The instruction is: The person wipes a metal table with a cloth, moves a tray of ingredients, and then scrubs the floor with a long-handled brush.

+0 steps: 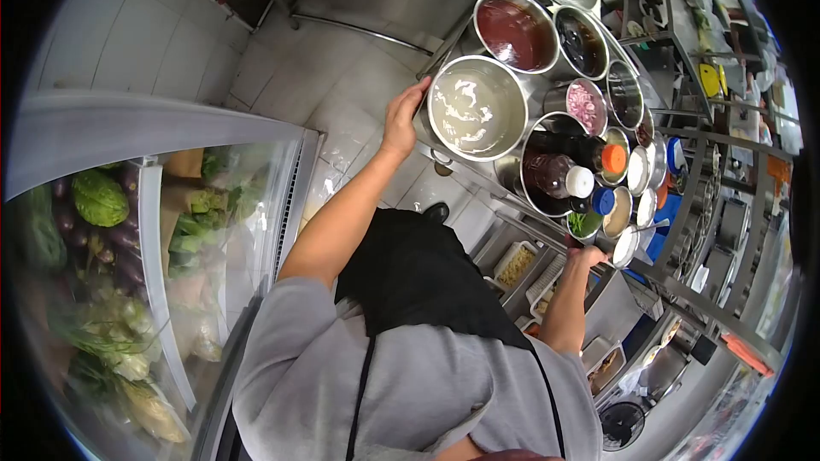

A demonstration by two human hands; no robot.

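A large metal tray crowded with containers is held in front of me. My left hand grips its near left edge, fingers curled round the rim beside a steel pot of cloudy liquid. At the near right edge my right hand is closed on the tray, its fingers partly hidden, close to a small cup of white sauce. Between the hands, a bottle with a white cap lies tilted in a steel pot. Farther back sit a pot of red sauce, a dark liquid and chopped pink onion.
A glass-fronted fridge with vegetables stands at the left. Food containers line a counter below the tray. Metal shelving with utensils runs along the right. Tiled floor shows at the far left of the tray.
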